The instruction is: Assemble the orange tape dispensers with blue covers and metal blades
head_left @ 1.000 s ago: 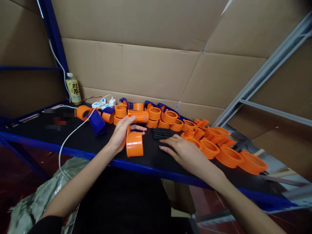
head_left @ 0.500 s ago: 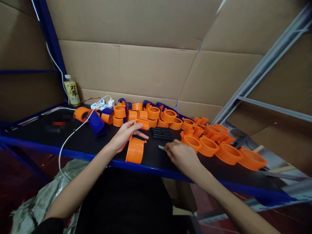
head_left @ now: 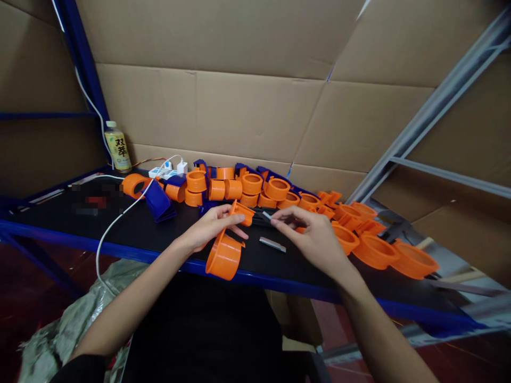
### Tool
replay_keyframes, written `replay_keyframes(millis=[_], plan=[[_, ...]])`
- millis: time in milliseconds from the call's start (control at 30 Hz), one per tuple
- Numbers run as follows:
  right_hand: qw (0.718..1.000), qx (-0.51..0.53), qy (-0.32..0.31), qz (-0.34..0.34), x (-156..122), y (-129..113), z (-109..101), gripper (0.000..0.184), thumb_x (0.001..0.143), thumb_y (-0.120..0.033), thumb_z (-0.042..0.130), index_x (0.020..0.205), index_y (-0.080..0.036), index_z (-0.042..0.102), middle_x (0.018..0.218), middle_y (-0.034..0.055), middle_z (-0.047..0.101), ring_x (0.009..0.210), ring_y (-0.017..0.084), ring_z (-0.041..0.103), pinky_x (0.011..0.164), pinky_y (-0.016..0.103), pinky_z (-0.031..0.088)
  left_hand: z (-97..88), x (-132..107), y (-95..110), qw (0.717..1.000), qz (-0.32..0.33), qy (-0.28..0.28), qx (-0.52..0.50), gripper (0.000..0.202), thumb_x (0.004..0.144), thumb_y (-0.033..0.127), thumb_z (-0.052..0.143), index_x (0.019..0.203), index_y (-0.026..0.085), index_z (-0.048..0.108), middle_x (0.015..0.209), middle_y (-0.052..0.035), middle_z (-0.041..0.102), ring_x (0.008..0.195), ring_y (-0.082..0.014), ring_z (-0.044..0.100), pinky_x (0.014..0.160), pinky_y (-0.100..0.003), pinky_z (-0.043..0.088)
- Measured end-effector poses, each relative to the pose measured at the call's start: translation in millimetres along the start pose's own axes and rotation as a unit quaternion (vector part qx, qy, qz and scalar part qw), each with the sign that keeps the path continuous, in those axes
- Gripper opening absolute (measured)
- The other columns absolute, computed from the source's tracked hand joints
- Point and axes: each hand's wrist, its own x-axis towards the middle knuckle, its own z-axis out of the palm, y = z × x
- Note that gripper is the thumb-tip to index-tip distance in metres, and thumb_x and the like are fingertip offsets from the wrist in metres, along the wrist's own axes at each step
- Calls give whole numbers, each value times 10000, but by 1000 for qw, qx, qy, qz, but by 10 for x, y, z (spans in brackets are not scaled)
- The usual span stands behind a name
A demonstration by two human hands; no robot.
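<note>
My left hand [head_left: 217, 226] grips an orange plastic part [head_left: 225, 258] by its upper end, thumb on top. The part's round cup hangs below, tilted, over the front of the table. My right hand [head_left: 303, 226] is closed in a pinch on a small grey strip [head_left: 266, 215], just right of the orange part. Below that hand a silvery metal strip [head_left: 272, 244] lies flat on the black tabletop. Several black strips [head_left: 257, 217] lie behind, partly hidden by my hands.
Orange ring parts [head_left: 252, 184], some joined to dark blue pieces, are stacked along the back. More orange rings [head_left: 375, 250] stand at the right. A yellow-labelled bottle [head_left: 118, 148], a white power strip [head_left: 162, 173] and a folded blue piece [head_left: 158, 202] are at the left; a white cable [head_left: 120, 217] crosses the table.
My right hand has risen off the tabletop with a small grey strip in its fingers; a metal strip lies below it. My left hand has shifted slightly right, tilting the orange part.
</note>
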Motion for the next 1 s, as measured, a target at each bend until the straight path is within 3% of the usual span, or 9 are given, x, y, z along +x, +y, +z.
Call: replay_keyframes(millis=[133,300,533,733,867,1000], plan=[[999,-12,30,-17,13,-134,108,220,956,-410,604,950,-229,729,899,58,767,726,201,683,662,338,551,43,-18,-2,999,1,-30,19,395,872,431,753,1111,126,676,1076,-132,741,868,-255,771,791,-348,568],[998,-38,29,-32,49,-71,248,201,962,-385,598,951,-232,728,904,76,735,830,235,689,711,363,558,68,-34,-25,1000,2,-17,20,409,870,421,764,1143,140,645,1081,-127,744,824,-240,776,745,-325,569],[996,-40,27,-72,164,2,433,177,958,-349,629,910,-218,738,953,80,743,941,247,688,778,362,550,99,-15,-98,999,-49,-10,-6,402,867,406,767,1119,124,632,1090,-169,748,747,-233,774,635,-301,584],[993,-79,50,-71,305,158,422,294,1031,-351,521,1153,-216,752,1117,84,761,1020,246,696,898,386,532,19,11,3,993,-67,22,-94,358,903,368,704,1158,125,640,1109,-190,750,754,-259,770,647,-398,644],[973,-228,-33,-35,321,325,381,266,1020,-300,534,1157,-216,746,1118,80,767,1101,288,663,826,389,531,-95,1,93,988,-53,50,-137,342,911,338,684,1166,113,648,1117,-202,753,752,-260,767,685,-444,661],[946,-300,-117,-43,292,484,424,214,952,-237,639,1133,-192,743,1127,93,759,1117,284,646,788,361,531,-157,-4,129,984,-45,68,-156,354,903,339,693,1169,108,655,1124,-208,753,745,-263,769,668,-444,664]])
